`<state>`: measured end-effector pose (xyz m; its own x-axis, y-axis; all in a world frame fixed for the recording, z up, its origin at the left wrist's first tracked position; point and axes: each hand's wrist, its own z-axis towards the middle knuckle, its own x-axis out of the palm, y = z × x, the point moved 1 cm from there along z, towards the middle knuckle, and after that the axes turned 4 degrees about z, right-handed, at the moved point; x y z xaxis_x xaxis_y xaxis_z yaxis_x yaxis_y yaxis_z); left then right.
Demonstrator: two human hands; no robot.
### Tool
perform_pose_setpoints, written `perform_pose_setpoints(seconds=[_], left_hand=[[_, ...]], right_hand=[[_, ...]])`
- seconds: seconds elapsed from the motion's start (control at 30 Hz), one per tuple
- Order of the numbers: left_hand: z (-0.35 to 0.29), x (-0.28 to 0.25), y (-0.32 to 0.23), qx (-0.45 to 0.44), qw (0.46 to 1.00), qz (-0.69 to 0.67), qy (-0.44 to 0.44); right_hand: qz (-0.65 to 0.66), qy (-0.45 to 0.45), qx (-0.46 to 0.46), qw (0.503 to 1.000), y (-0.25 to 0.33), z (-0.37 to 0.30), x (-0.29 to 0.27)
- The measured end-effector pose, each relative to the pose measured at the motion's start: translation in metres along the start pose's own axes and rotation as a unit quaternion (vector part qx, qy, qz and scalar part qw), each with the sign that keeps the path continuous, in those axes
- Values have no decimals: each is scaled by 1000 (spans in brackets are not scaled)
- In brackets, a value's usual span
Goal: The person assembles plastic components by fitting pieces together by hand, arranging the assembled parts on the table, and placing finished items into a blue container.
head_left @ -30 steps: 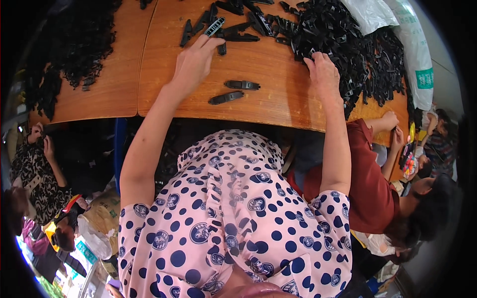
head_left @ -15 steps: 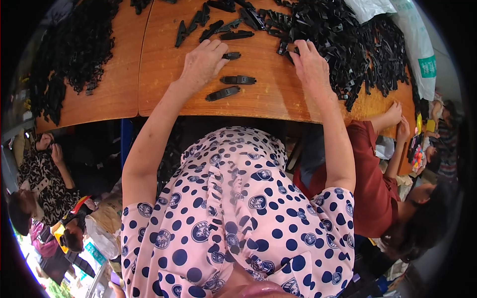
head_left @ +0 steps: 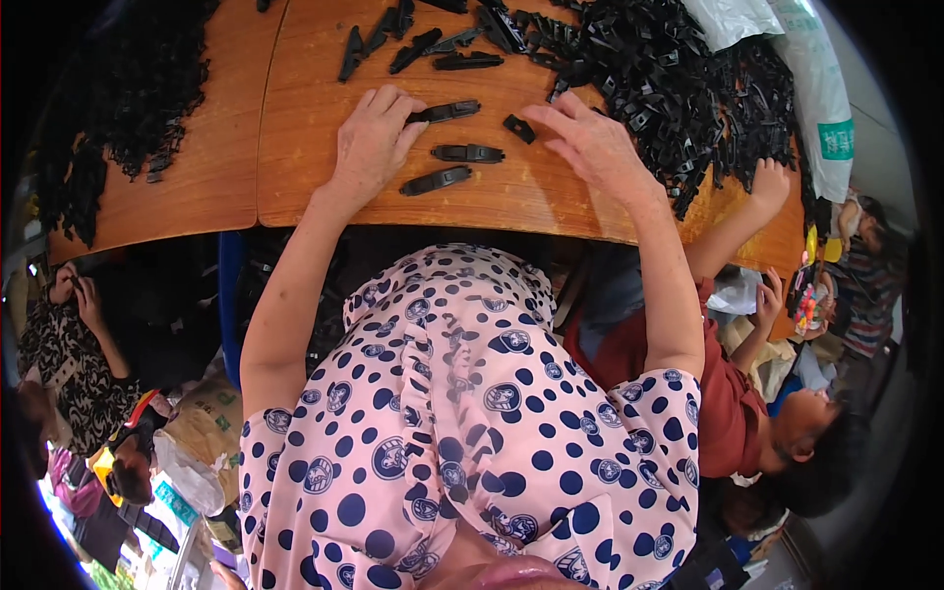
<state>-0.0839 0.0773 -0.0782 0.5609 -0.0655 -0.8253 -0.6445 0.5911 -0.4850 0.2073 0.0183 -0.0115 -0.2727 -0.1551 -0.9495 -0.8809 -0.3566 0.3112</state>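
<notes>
My left hand (head_left: 376,140) is at the left end of a long black plastic piece (head_left: 450,111), pinching it between thumb and fingers. Two similar long pieces lie closer to me, one a slim black part (head_left: 468,153) and one a slightly tilted part (head_left: 436,181). My right hand (head_left: 598,147) has thumb and forefinger spread. Beside its forefinger tip rests a small black block with a hole (head_left: 518,128), apart from the long piece. Whether the fingertip touches the block is hard to tell.
On the wooden table (head_left: 324,147), a large heap of small black parts (head_left: 678,88) spreads at the right, another dark heap (head_left: 118,98) at the left. Several long black pieces (head_left: 468,61) lie farther back. A white plastic bag (head_left: 821,98) stands right. A co-worker's hand (head_left: 770,185) rests nearby.
My right hand has come away from the heap toward the middle, and the small block now lies beside its fingers. The piece at my left hand shows more of its length.
</notes>
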Motion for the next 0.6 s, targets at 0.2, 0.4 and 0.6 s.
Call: perform_pose_setpoints(seconds=[0.2,0.4,0.6], left_hand=[[4,5,-3,1,999,-27,-21],[2,6,-2,1,999,-40,-32],[4,8,-2,26,997,-67,-21]], right_hand=[[24,-10,-32,999,11,11,25],[71,-24,40,996,15,8,36],[367,33,239,898,-2,10,41]])
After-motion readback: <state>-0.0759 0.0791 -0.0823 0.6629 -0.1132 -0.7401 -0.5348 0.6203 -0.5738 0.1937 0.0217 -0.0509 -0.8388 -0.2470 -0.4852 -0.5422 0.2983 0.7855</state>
